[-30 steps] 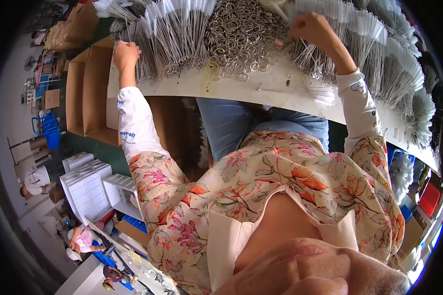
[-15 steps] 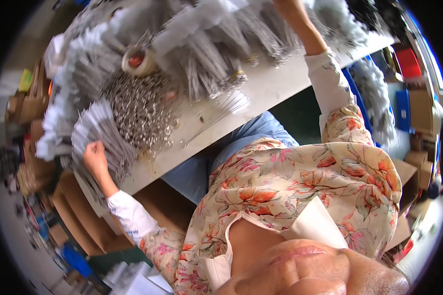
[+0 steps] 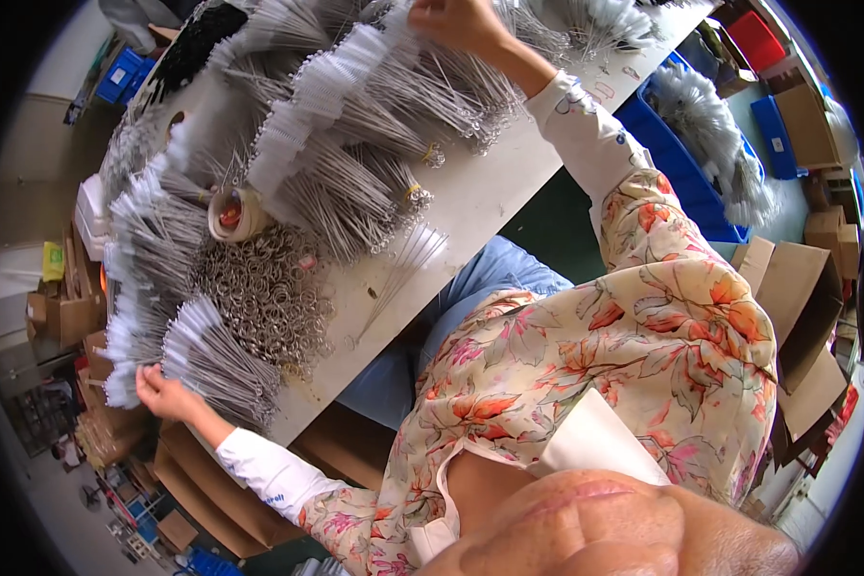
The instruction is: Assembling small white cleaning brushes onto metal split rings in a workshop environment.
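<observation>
Thin wire brushes with white bristle heads and steel stems lie in piles along the table. At the table's left end, my left hand (image 3: pixel 166 395) is beside the bristle end of a brush bundle (image 3: pixel 219 357), its fingers bent together; whatever they hold is hidden. My right hand (image 3: pixel 459 23) reaches over the large far brush pile (image 3: pixel 341 144), fingers curled at the picture's upper edge, and I cannot make out anything in them. Between the piles lies a heap of small metal rings (image 3: pixel 264 293). A few loose brushes (image 3: pixel 403 274) rest near the front edge.
A roll of tape (image 3: pixel 250 219) with something red inside stands behind the rings. To the right, a blue crate (image 3: pixel 682 197) holds more brushes. Open cardboard boxes stand at the right (image 3: pixel 797 317) and under the table (image 3: pixel 211 490). The white table's (image 3: pixel 494 206) front edge runs diagonally before me.
The whole view has shifted. My right hand has come left over the far pile and into the picture. My left hand has moved from on top of the near bundle to its left side.
</observation>
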### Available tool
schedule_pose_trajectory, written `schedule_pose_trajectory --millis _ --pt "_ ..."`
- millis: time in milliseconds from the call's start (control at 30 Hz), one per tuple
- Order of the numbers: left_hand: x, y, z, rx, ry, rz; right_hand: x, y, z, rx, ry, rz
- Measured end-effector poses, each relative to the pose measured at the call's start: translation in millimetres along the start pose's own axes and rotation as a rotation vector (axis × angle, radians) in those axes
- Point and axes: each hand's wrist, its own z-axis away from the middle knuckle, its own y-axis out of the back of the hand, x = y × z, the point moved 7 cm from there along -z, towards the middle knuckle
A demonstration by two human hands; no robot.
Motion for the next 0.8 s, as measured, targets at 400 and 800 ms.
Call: schedule_pose_trajectory --millis 400,800 --pt "37.8 -15.9 95.9 -0.388 0.415 0.357 167.9 127.2 -21.4 0.036 -0.234 0.094" --pt "81.8 -36.8 147.4 -0.453 0.443 0.629 13.3 178.1 -17.5 0.667 0.284 0.358"
